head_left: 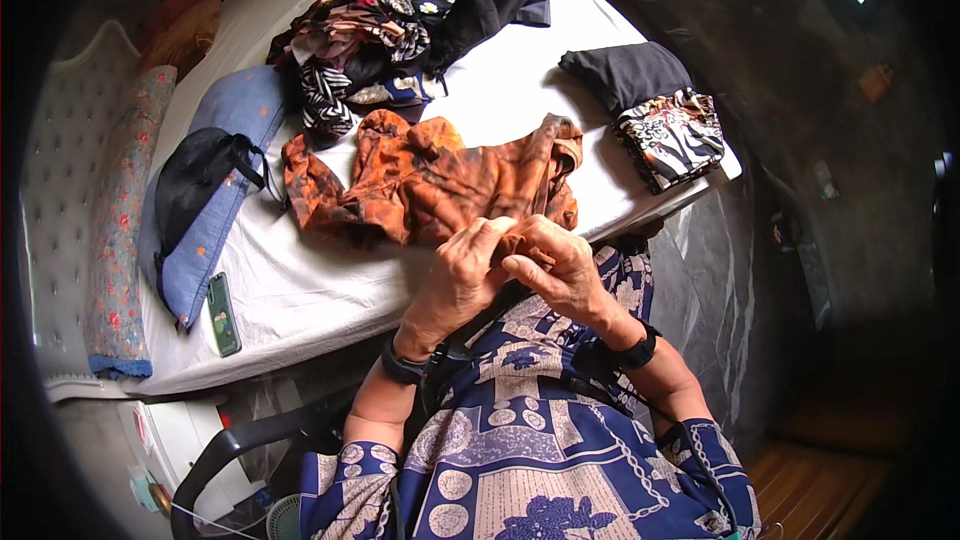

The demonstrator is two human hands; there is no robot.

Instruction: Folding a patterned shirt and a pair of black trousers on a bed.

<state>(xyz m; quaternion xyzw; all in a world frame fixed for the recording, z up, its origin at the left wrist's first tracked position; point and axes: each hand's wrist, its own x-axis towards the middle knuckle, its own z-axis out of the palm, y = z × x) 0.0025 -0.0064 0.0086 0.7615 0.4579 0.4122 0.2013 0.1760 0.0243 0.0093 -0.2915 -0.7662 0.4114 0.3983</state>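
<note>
Orange and black mottled cloth makes the garment [450, 185], which lies rumpled on the white-sheeted bed [290, 290], reaching its near edge. There the left hand [468, 268] and the right hand [562, 265] pinch a gathered part, fingers closed. White sheet shows between garment and folded clothes [672, 137] at right; the clothes heap [395, 25] sits close behind.

Shirt [480, 178] on bed [285, 290], by near edge; left hand [470, 265] and right hand [562, 268] at its near side. Beyond shirt: clothes heap [400, 25]. Right of shirt: folded garments [668, 138], at bed edge. Left of shirt: pillow [225, 215], strapped item [197, 180] on top. Left and nearer than shirt: smartphone [223, 315]. Far left of shirt: bolster [130, 230], then headboard [65, 210] past it.
</note>
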